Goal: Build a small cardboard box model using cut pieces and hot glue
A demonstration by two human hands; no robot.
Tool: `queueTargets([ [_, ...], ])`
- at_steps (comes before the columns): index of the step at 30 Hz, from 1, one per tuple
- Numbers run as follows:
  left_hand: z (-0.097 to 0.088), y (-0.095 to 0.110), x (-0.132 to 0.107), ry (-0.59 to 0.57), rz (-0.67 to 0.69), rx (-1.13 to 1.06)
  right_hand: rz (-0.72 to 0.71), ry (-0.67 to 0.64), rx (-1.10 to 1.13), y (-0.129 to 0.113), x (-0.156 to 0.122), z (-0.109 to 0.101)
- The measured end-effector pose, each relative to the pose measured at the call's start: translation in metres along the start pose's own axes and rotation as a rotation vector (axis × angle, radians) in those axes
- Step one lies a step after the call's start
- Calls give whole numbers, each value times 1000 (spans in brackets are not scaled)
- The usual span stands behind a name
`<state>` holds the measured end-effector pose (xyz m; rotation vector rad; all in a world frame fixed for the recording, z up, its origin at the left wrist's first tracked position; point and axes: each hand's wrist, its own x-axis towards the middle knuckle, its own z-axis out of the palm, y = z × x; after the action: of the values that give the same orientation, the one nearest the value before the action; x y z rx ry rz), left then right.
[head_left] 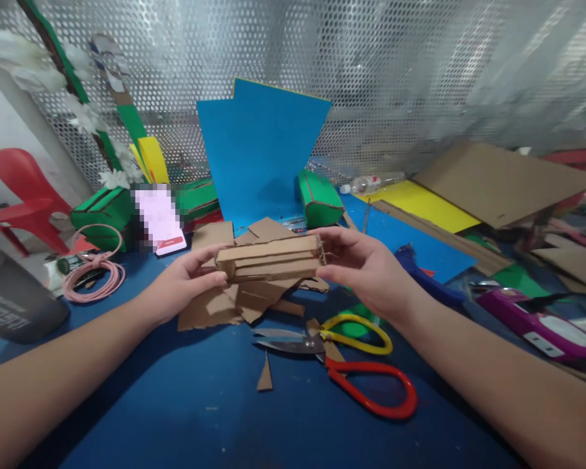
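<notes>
A small brown cardboard box (269,258), long and narrow, is held above the blue table (185,404) between both hands. My left hand (190,280) grips its left end with thumb on top and fingers underneath. My right hand (366,267) pinches its right end with fingertips. Loose cardboard scraps (224,309) lie beneath the box. Scissors (342,365) with one red and one yellow handle lie open on the table just in front of my right wrist.
Blue sheets (264,150) lean on the perforated metal wall. Green paper-covered boxes (320,198) stand behind. A phone (159,218) and a pink cable coil (95,270) are at left. Brown cardboard sheets (498,182), yellow paper (420,202) and a purple tool (542,322) lie at right.
</notes>
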<state>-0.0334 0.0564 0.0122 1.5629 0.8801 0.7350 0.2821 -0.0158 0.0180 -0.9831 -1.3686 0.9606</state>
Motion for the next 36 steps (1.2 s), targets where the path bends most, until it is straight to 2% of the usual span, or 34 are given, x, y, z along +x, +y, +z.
queueTargets([
  [5,-3,2,0,-18,84,228,-345,-76,-291,-19,-14,9],
  [10,-3,-1,1,13,182,340,-571,-141,-427,-21,-20,14],
  [17,-12,1,-1,138,383,561,-685,-179,-489,-23,-22,13],
  [25,-16,-8,2,190,524,527,-710,-244,-539,-23,-23,11],
  [31,-14,-10,3,223,544,519,-721,-286,-564,-28,-23,9],
  [36,-13,-6,0,248,549,557,-662,-305,-480,-28,-23,10],
])
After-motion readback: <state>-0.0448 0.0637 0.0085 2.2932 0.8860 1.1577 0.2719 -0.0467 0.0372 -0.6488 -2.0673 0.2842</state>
